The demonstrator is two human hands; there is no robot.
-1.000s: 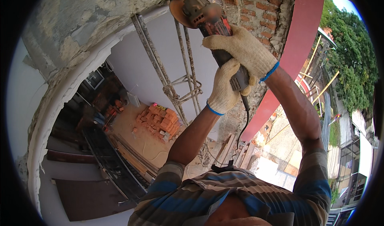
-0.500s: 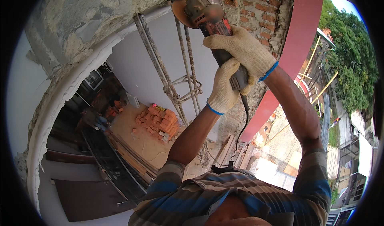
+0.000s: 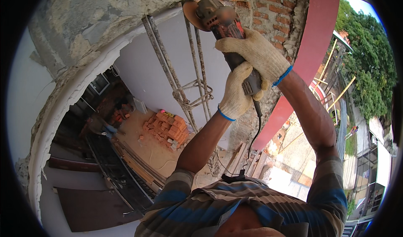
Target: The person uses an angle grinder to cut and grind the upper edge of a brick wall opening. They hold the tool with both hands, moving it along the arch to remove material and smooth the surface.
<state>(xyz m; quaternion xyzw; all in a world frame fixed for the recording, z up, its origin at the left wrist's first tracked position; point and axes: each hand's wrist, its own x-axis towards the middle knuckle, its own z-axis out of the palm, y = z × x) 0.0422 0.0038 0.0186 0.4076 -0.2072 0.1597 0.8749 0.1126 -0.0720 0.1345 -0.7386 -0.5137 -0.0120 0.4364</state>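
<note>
Both my hands wear cream knit gloves with blue cuffs and hold one angle grinder [image 3: 231, 29], raised overhead. My right hand [image 3: 256, 52] wraps the body just behind the gear head. Lower down, my left hand [image 3: 236, 88] grips the rear end of the handle. The grinder's round brown disc [image 3: 192, 15] is at the edge of the rough concrete beam [image 3: 138, 10], where bars meet it; whether it touches is hard to tell. A black power cord [image 3: 257, 130] hangs from the tool's rear end. Rusty steel rebar [image 3: 168, 65] runs down beside the grinder.
Exposed brickwork [image 3: 280, 10] and a red-painted column [image 3: 312, 40] stand to the right. Far below lie a stack of orange bricks [image 3: 166, 130] and long boards [image 3: 140, 163]. Another person [image 3: 100, 126] is at the lower left. Trees [image 3: 365, 48] and a street are outside at right.
The grinder and both hands have shifted very slightly right and down in the picture. My grip is the same. The person below has moved a little.
</note>
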